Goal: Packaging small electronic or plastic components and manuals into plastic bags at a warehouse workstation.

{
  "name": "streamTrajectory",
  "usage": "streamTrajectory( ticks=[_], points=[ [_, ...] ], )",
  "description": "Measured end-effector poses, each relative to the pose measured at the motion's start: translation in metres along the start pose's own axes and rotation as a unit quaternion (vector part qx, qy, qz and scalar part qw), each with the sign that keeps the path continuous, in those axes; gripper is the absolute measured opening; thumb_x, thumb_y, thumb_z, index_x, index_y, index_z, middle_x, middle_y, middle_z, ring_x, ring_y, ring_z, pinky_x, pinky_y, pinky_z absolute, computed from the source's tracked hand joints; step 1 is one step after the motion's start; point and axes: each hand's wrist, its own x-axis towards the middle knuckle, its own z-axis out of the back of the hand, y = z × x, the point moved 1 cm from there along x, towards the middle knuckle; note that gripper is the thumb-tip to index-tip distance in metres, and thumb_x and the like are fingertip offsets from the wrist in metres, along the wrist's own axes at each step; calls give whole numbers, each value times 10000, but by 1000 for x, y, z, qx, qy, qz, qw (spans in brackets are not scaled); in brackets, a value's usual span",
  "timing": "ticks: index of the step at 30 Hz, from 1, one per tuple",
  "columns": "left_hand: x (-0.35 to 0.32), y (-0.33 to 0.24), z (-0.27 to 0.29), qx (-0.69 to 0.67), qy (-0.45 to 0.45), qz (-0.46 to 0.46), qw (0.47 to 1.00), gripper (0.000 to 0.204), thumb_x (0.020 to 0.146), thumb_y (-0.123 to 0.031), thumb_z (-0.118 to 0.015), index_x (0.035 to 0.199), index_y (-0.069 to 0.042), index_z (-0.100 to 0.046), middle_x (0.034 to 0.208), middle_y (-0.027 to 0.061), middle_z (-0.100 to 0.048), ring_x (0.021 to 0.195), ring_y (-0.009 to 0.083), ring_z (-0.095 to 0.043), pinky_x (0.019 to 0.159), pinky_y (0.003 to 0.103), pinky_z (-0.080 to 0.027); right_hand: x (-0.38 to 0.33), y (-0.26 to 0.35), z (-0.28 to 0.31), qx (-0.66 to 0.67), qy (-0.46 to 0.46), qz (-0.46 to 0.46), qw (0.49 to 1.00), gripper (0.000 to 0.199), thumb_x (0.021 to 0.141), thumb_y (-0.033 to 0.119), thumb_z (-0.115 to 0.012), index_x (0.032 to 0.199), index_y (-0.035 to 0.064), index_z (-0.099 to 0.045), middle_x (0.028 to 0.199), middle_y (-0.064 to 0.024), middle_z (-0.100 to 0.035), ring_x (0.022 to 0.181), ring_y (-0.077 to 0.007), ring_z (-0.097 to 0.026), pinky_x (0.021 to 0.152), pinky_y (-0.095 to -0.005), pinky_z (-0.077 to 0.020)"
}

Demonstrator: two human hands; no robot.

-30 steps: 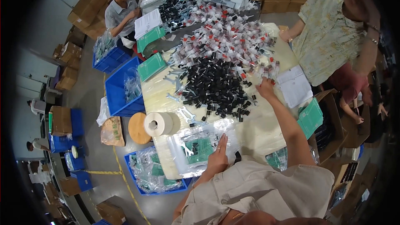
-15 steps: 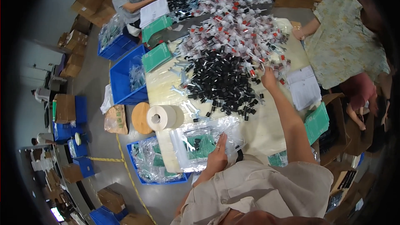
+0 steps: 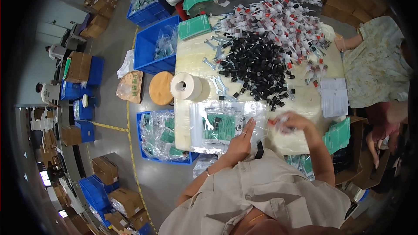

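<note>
- The left hand [image 3: 241,141] lies flat, fingers spread, on a clear plastic bag [image 3: 226,124] at the near edge of the worktop [image 3: 187,56]; it pins the bag and grips nothing.
- Inside the bag lie green cards [image 3: 220,127] and a small wrench [image 3: 208,124].
- The right hand [image 3: 289,122] hovers just right of the bag, also at the near edge. It is blurred, curled around something small with a red tip [image 3: 271,122]; what exactly it holds cannot be told.
- The relation that matters: the bag lies directly left of the right hand, close by, its long side running along the near edge of the worktop. The right hand is the nearer one to whichever end of the bag faces it; whether that end is open cannot be seen.
- Past both hands, toward the middle of the worktop, sits a heap of black caps [image 3: 257,65], and beyond it a spread of white and red parts [image 3: 283,21] toward the far edge.
- Loose wrenches [image 3: 217,85] lie between the bag and the black heap; a paper roll [image 3: 186,86] stands at the left edge.
- A sheet of paper [image 3: 334,97] lies at the right edge, beside another person in a pale patterned shirt [image 3: 374,67].
- A blue bin of bagged items [image 3: 159,137] sits on the floor by the near left corner.
</note>
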Motion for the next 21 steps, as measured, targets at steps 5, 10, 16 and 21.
streamTrajectory(
  ticks=[5, 10, 16, 21],
  points=[
    [-9, -7, -7, 38, 42, -21, 998, 761, 688, 32, -471, 1382, -61, -175, 1452, 111, -201, 764, 367, -596, 560, 429, -485, 46, -27, -80, -150, 71, -62, 984, 212, 848, 213, -599, 940, 21, -603, 804, -42, -616, 667, -111, -577, 587, -241, -472],
    [-28, -6, -8, 45, 39, -48, 997, 792, 673, 3, -490, 1389, -80, -162, 1456, 102, -190, 732, 355, -597, 567, 430, -488, 128, -56, -111, 253, 21, -21, 967, 372, 835, 171, -576, 1166, 19, -503, 1038, -57, -575, 876, -153, -568, 770, -259, -460],
    [-38, -3, 5, 21, 6, -61, 998, 797, 663, 9, -501, 1385, -55, -169, 1447, 129, -201, 760, 376, -593, 594, 437, -486, 113, -58, -100, -494, -32, 245, 834, 262, 782, 99, -557, 1023, -3, -573, 1011, -172, -583, 984, -308, -530, 870, -385, -423],
    [-42, 11, 46, -25, -15, -48, 998, 763, 673, 31, -458, 1382, -32, -182, 1417, 182, -250, 989, 393, -530, 746, 439, -469, 31, -20, -130, -541, -124, 194, 809, 357, 754, 167, -594, 1069, 1, -562, 997, -176, -587, 1023, -325, -517, 932, -410, -375]
  ],
)
